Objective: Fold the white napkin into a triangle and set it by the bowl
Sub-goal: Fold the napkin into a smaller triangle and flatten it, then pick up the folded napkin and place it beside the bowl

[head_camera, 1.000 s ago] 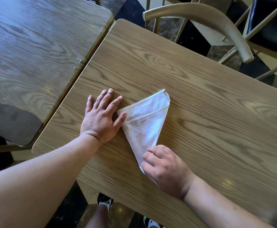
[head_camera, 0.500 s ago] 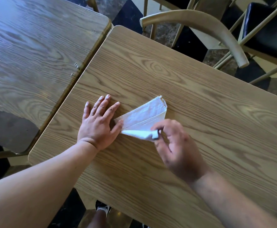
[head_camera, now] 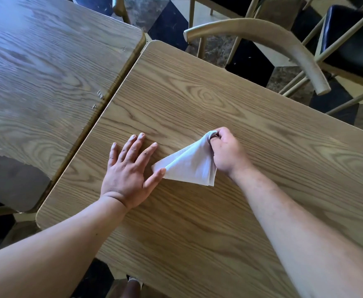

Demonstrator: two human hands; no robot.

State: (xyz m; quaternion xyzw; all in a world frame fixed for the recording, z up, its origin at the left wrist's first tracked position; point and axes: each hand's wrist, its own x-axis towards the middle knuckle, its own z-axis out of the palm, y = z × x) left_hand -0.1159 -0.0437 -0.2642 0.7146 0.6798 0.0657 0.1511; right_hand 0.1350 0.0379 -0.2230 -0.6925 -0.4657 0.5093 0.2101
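Note:
The white napkin (head_camera: 190,165) lies on the wooden table (head_camera: 219,211) folded into a small triangle. My left hand (head_camera: 129,171) rests flat with fingers spread, its thumb pressing the napkin's left corner down. My right hand (head_camera: 227,151) pinches the napkin's far corner between thumb and fingers, holding the folded layers together at the top. The napkin's lower right corner points toward me. No bowl is in view.
A second wooden table (head_camera: 47,72) butts against the left edge, with a narrow gap between them. A curved wooden chair back (head_camera: 273,41) stands beyond the far edge, and a black-seated chair (head_camera: 352,39) is at the top right. Checkered floor shows below.
My right hand lifted the napkin's near point and carried it up and over to the far corner, folding the long triangle into a smaller one. My left hand stayed planted on the left corner.

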